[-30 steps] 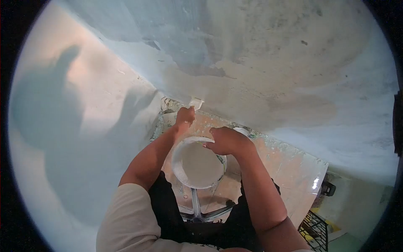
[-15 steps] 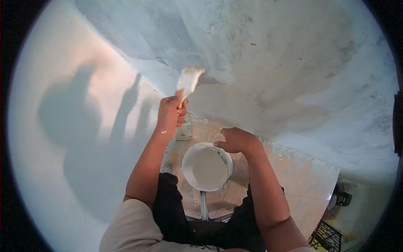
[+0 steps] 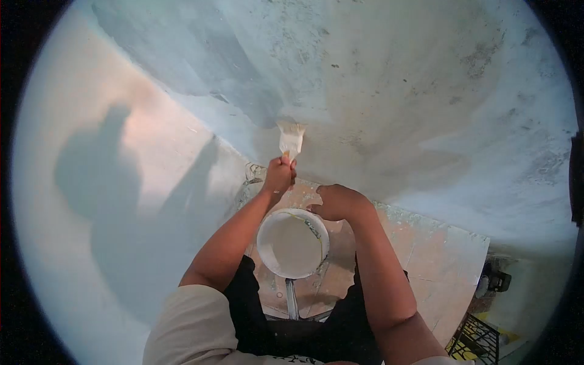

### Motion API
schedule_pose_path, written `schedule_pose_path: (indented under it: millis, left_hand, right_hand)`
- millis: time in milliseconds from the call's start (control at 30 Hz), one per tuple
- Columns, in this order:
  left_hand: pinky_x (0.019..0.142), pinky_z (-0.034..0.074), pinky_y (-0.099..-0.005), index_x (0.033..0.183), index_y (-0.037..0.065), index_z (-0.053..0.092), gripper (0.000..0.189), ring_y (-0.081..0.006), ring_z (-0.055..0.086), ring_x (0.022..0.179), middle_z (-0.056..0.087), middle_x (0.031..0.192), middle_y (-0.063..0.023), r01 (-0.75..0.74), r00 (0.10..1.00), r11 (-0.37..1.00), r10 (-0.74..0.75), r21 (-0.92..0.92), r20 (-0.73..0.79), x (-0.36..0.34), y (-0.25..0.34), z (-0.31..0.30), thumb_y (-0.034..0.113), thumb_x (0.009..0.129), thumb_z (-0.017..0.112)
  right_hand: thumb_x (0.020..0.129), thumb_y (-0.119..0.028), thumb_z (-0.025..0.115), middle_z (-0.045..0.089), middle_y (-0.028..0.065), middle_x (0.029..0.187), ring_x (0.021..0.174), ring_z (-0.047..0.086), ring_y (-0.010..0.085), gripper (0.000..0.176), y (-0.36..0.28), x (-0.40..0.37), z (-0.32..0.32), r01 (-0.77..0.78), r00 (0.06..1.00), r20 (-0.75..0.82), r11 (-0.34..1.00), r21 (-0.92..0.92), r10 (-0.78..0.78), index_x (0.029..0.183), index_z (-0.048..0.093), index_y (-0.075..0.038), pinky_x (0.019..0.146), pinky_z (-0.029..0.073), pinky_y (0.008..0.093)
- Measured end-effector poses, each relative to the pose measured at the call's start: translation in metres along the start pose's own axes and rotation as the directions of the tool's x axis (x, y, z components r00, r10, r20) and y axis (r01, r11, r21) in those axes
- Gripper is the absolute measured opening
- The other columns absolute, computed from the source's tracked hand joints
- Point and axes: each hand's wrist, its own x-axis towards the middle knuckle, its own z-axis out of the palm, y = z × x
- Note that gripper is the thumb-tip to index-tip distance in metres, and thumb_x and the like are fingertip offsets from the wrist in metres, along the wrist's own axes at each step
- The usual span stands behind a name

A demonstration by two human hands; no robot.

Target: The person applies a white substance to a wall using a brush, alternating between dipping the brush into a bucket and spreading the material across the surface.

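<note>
My left hand [image 3: 280,174] is closed around the handle of a paintbrush [image 3: 291,140]. The brush's pale bristles point up and meet the grey, patchy wall [image 3: 377,109]. Below, between my knees, stands a round white bucket [image 3: 261,246] holding a pale, creamy liquid, with drips and smears along its rim. My right hand [image 3: 344,202] is at the bucket's far right rim, its fingers curled there; the fingertips are partly hidden.
A smooth white wall [image 3: 55,255] rises on the left, carrying my shadow, and meets the grey wall in a corner. Splattered floor tiles [image 3: 420,255] lie beneath. A black metal rack [image 3: 474,340] and a dark object [image 3: 499,281] sit at lower right.
My left hand has brought the brush down and to the right, and its bristles have turned against the wall. My right hand stays by the bucket rim; the view shifts slightly.
</note>
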Motion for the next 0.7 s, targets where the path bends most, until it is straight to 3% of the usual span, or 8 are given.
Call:
schedule_pose_path:
  millis: [33, 100, 233, 333, 400, 533, 700]
  left_hand:
    - [0.036, 0.027, -0.0252, 0.076, 0.01, 0.047, 0.034, -0.0082, 0.033, 0.04, 0.038, 0.054, 0.0025, 0.003, 1.0, 1.0, -0.003, 0.0, 0.001, -0.002, -0.004, 0.0, 0.036, 0.097, 0.037]
    - [0.036, 0.024, -0.0255, 0.077, 0.012, 0.046, 0.037, -0.0088, 0.031, 0.04, 0.036, 0.055, 0.0036, 0.411, 0.911, 0.91, -0.409, 0.047, -0.044, -0.005, -0.01, -0.001, 0.042, 0.095, 0.037]
    - [0.035, 0.022, -0.024, 0.079, 0.011, 0.047, 0.034, -0.0078, 0.03, 0.04, 0.036, 0.056, 0.0048, 0.586, 0.807, 0.81, -0.586, 0.023, 0.074, -0.015, 0.001, 0.001, 0.04, 0.096, 0.038]
    - [0.034, 0.02, -0.0211, 0.084, 0.01, 0.048, 0.031, -0.0049, 0.028, 0.04, 0.035, 0.057, 0.0066, 0.492, 0.862, 0.861, -0.502, 0.127, 0.071, -0.022, 0.029, 0.007, 0.038, 0.096, 0.041]
    - [0.034, 0.019, -0.0189, 0.084, 0.01, 0.049, 0.029, -0.0024, 0.026, 0.04, 0.035, 0.058, 0.0081, 0.352, 0.934, 0.932, -0.344, -0.088, 0.1, -0.023, 0.046, 0.001, 0.037, 0.095, 0.045]
    - [0.035, 0.019, -0.0185, 0.081, 0.009, 0.049, 0.03, -0.0025, 0.026, 0.04, 0.036, 0.057, 0.0063, 0.229, 0.972, 0.964, -0.22, -0.133, 0.081, -0.07, 0.091, 0.012, 0.034, 0.096, 0.041]
    - [0.034, 0.019, -0.0188, 0.082, 0.01, 0.048, 0.03, -0.0022, 0.026, 0.04, 0.034, 0.056, 0.0061, -0.054, 0.997, 0.97, 0.067, -0.239, 0.048, -0.109, 0.108, 0.024, 0.036, 0.096, 0.042]
  right_hand:
    - [0.08, -0.046, 0.058, 0.062, 0.0216, 0.104, 0.099, 0.059, 0.0341, 0.056, 0.001, 0.001, -0.001, 0.006, 1.0, -0.008, 1.0, -0.006, -0.006, 0.11, 0.056, 0.001, 0.085, 0.046, 0.0408]
    - [0.08, -0.046, 0.058, 0.062, 0.0215, 0.104, 0.098, 0.059, 0.0342, 0.056, 0.0, 0.002, -0.001, 0.01, 1.0, -0.014, 1.0, -0.009, -0.011, 0.109, 0.056, 0.001, 0.085, 0.046, 0.0409]
    - [0.08, -0.046, 0.058, 0.062, 0.0209, 0.104, 0.098, 0.059, 0.0344, 0.056, -0.005, 0.004, -0.002, 0.024, 1.0, 0.0, 1.0, -0.014, -0.024, 0.109, 0.056, 0.001, 0.084, 0.047, 0.0411]
    - [0.079, -0.046, 0.058, 0.062, 0.0207, 0.104, 0.097, 0.06, 0.0341, 0.056, -0.004, 0.005, 0.002, 0.021, 1.0, -0.012, 1.0, -0.019, -0.021, 0.109, 0.057, 0.001, 0.083, 0.047, 0.0409]
    - [0.079, -0.046, 0.059, 0.062, 0.0207, 0.104, 0.097, 0.06, 0.0339, 0.056, -0.003, 0.004, 0.001, 0.012, 1.0, -0.011, 1.0, -0.023, -0.013, 0.109, 0.057, 0.001, 0.083, 0.047, 0.0407]
    - [0.079, -0.047, 0.059, 0.062, 0.0207, 0.106, 0.098, 0.059, 0.0336, 0.058, -0.005, -0.002, -0.004, -0.02, 0.999, 0.025, 1.0, -0.018, 0.02, 0.112, 0.056, 0.001, 0.084, 0.047, 0.0401]
    - [0.079, -0.047, 0.059, 0.062, 0.0203, 0.106, 0.099, 0.059, 0.0334, 0.059, -0.001, -0.006, 0.0, -0.014, 1.0, 0.01, 1.0, 0.006, 0.014, 0.113, 0.055, 0.001, 0.085, 0.046, 0.0402]
